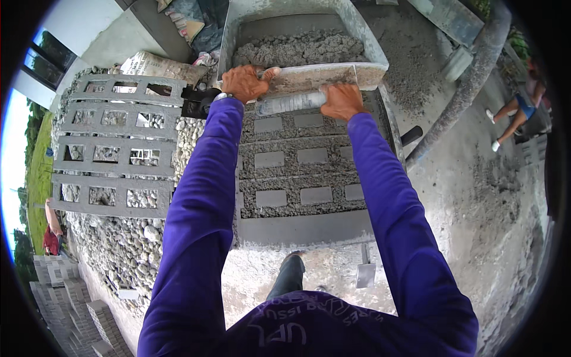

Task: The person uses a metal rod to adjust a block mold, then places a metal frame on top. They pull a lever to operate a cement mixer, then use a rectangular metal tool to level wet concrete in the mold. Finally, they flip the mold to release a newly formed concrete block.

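Note:
In front of me is a metal feed box holding grey, crumbly concrete mix. My left hand grips the near left corner of its front wall, thumb pointing right. My right hand is closed around the right end of a mix-crusted handle bar along that wall. Below the bar lies a block mould, its gaps filled with mix around several flat rectangular plates. My forearms cover parts of the mould's sides.
Left of the mould, a slotted metal grid rests over pebbles. A filled sack lies behind it. Stacked blocks stand lower left. A slanting pole rises at right. People are at both sides. A small flat-bladed tool lies near my feet.

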`<state>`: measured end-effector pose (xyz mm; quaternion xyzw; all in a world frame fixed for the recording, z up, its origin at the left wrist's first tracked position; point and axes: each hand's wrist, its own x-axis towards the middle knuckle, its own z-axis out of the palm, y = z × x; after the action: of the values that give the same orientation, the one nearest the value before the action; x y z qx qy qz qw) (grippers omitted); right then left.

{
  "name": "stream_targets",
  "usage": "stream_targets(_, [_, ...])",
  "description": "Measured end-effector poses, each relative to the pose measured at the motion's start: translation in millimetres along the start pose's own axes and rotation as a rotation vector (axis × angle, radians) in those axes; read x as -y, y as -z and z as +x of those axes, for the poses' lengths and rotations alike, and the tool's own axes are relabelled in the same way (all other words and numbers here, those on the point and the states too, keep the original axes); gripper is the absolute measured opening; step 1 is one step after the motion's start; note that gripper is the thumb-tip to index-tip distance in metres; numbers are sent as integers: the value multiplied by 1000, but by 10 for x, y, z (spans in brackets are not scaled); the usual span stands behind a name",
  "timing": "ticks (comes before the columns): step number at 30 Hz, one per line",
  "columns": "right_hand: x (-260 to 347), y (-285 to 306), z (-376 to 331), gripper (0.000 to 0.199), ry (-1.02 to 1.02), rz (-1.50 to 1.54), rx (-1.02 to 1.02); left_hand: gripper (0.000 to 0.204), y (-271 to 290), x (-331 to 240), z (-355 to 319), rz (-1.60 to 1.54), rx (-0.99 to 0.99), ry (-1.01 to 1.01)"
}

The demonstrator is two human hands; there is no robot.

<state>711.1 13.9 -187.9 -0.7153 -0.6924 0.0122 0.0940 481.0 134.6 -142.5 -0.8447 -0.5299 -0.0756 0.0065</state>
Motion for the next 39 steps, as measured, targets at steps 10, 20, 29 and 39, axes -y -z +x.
stream_targets(10, [862, 307, -3033, 37, -95, 202, 287, 54, 311, -415, -3207, -229, -128, -177])
stream_targets(20, [1099, 56, -3585, 37, 55, 102, -293, 50, 393, -403, -3628, -277, -217, -163])
stream_targets(29, [754, -73, -2667, 31, 117, 104, -341, 42, 64, -263, -2732, -144, -286, -231])
stream_targets(39, [30, -16, 208, 31, 2, 33, -48, 84, -301, 220, 138, -83, -294, -51])
